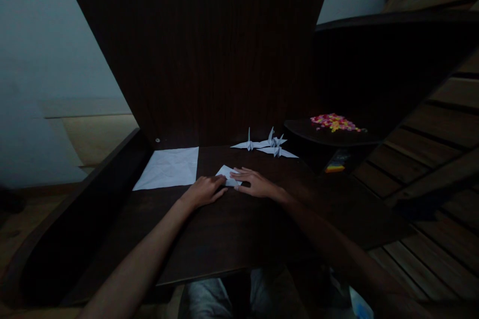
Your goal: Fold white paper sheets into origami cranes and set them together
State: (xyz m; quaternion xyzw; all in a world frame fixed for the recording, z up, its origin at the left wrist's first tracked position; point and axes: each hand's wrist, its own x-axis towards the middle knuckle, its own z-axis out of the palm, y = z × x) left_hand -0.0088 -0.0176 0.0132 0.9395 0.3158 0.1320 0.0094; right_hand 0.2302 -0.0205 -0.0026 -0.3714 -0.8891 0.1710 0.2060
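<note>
A small folded white paper [225, 170] lies on the dark desk, pointed at its far corner. My left hand [205, 191] rests at the paper's left edge, its fingertips on the sheet and the thumb apart. From the other side, my right hand [258, 184] lies across the paper's right part with fingers stretched out and spread. Both hands touch the paper, covering its sides and part of the near edge. Beyond them stand several folded paper cranes [249, 145], wings spread, close to the upright back panel.
At the left of the desk [224, 234] lies a flat, creased white sheet [170, 167]. A raised shelf [299, 129] on the right bears a heap of small pink, red and yellow pieces [335, 122]. Under it is a rainbow-striped item [335, 167]. A dark side board [86, 199] bounds the left.
</note>
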